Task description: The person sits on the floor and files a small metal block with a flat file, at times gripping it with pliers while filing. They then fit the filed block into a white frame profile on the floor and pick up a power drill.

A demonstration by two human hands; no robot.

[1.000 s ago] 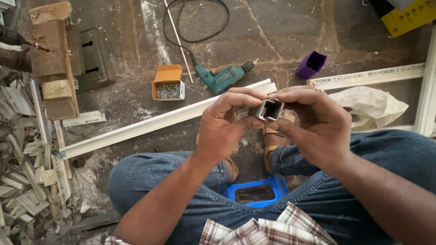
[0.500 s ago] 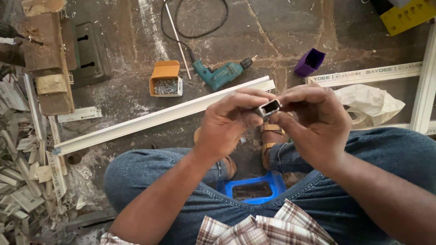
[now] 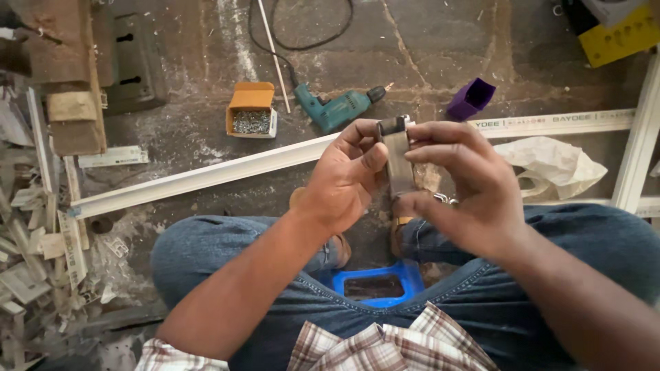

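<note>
1. Hands at frame centre, both grasping one short grey metal tube piece (image 3: 397,161), held upright above the knees.
2. Left hand (image 3: 344,180): thumb and fingers pinched on tube's left side and top end.
3. Right hand (image 3: 474,189): fingers curled over tube's right side, thumb under lower end; clenched on it, not released.
4. Tube's open end at top, rectangular section, well above the floor.
5. Behind hands: long white plastic profile (image 3: 206,175) running diagonally, lower left to upper right, on stone floor.
6. Upper centre: teal power drill (image 3: 337,108) w/ black cord, lying flat; just left of it, orange box of screws (image 3: 251,110), open.
7. Upper right: purple plastic cup (image 3: 471,98) tipped on side; white plastic bag (image 3: 550,165) right of hands.
8. Bottom centre: blue stool (image 3: 377,283) btwn denim-clad legs.
9. Left edge: pile of white offcuts (image 3: 34,261); wood block (image 3: 69,75) upper left.
</note>
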